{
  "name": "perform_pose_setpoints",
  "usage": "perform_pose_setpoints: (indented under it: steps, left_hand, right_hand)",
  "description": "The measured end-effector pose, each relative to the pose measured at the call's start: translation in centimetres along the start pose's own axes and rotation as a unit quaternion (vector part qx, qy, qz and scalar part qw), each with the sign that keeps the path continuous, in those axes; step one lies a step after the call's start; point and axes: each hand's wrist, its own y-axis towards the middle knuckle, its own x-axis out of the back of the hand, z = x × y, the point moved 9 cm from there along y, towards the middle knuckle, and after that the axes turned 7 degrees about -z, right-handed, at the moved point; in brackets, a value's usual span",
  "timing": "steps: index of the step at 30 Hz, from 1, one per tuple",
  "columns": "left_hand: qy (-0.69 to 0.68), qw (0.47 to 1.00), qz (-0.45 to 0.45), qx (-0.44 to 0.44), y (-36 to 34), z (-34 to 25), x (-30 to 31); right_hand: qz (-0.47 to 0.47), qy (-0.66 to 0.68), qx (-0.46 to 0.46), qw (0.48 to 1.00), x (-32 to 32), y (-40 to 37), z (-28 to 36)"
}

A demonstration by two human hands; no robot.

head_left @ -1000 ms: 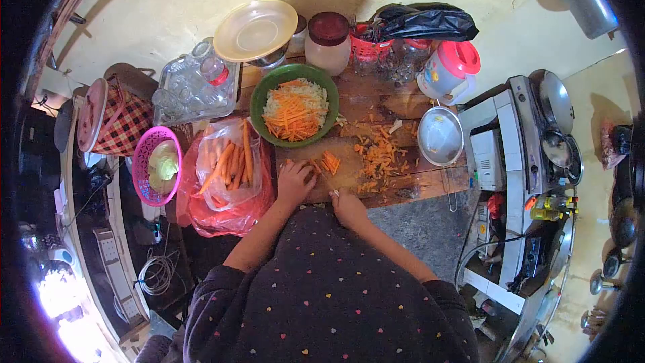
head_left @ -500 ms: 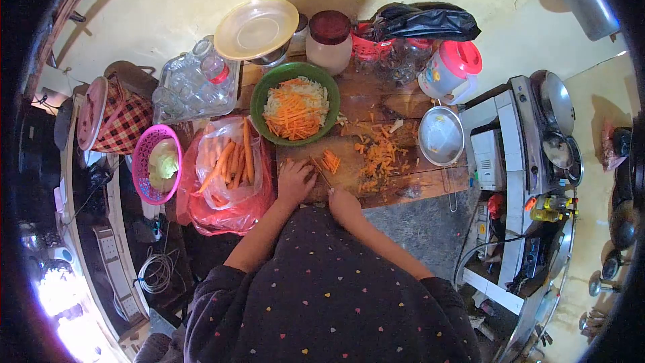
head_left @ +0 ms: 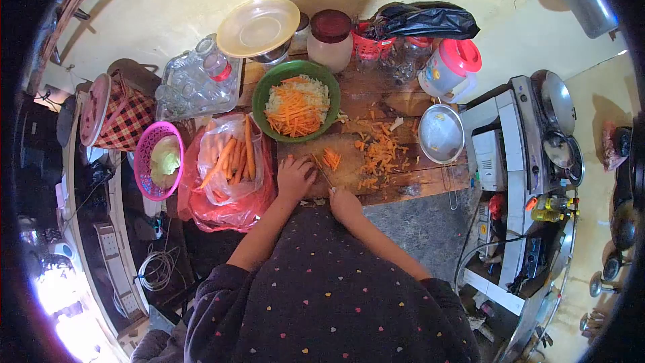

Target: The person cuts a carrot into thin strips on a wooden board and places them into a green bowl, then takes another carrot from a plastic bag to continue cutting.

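Observation:
My right hand (head_left: 345, 205) is closed round the handle of a knife (head_left: 322, 171), whose blade points up and left over a wooden cutting board (head_left: 346, 173). Beside the blade on the left, my left hand (head_left: 296, 178) presses down on the board with bent fingers; what lies beneath them is hidden. A small pile of carrot strips (head_left: 331, 158) lies just right of the blade. Carrot peelings (head_left: 381, 154) are scattered on the board's right part and the table. Above the board stands a green bowl (head_left: 263, 122) of orange and pale shreds (head_left: 295, 111).
Whole carrots (head_left: 233, 161) lie in plastic bags at the left, next to a pink basket (head_left: 140, 178) with cabbage (head_left: 165, 161). Jars, a tray of glasses (head_left: 235, 97) and a pitcher (head_left: 457, 60) line the back. A strainer (head_left: 441, 134) sits at the right.
Both hands stay in nearly the same place, with the knife still beside the left fingers. The view has shifted very slightly.

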Motion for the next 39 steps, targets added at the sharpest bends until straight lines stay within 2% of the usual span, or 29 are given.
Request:
perform_pose_setpoints:
  steps: [11, 14, 17, 23, 29, 32, 35, 39]
  left_hand:
    - [-0.007, 1.0, -0.006, 0.007, 0.0, -0.5, 0.6]
    - [-0.016, 1.0, -0.003, 0.004, -0.4, -0.1, 0.0]
    - [-0.035, 0.999, 0.015, 0.03, -0.6, 0.2, -0.4]
    - [-0.012, 1.0, -0.001, -0.001, -0.6, -0.1, 0.0]
    - [-0.007, 1.0, 0.011, 0.008, -0.3, -0.4, 0.3]
    - [-0.001, 1.0, 0.01, -0.001, -0.2, -0.5, 0.4]
    - [-0.022, 1.0, 0.02, 0.005, -0.5, 0.2, -0.5]
    - [-0.021, 1.0, 0.012, -0.005, -0.3, -0.1, -0.2]
  right_hand:
    - [0.019, 0.005, -0.027, 0.999, 1.0, -3.4, -2.6]
    - [0.022, 0.044, -0.024, 0.998, 0.3, -3.3, -3.4]
    - [0.02, 0.049, -0.018, 0.998, 0.9, -2.7, -2.4]
    - [0.004, 0.034, 0.007, 0.999, 0.1, -1.0, -0.9]
    - [-0.038, 0.044, 0.042, 0.997, 0.3, -0.4, -0.3]
    - [-0.001, 0.043, 0.016, 0.999, -0.3, -0.2, -0.5]
    - [0.017, 0.022, 0.029, 0.999, 0.1, -0.3, 0.0]
    - [0.006, 0.036, 0.003, 0.999, 0.0, -0.3, -0.1]
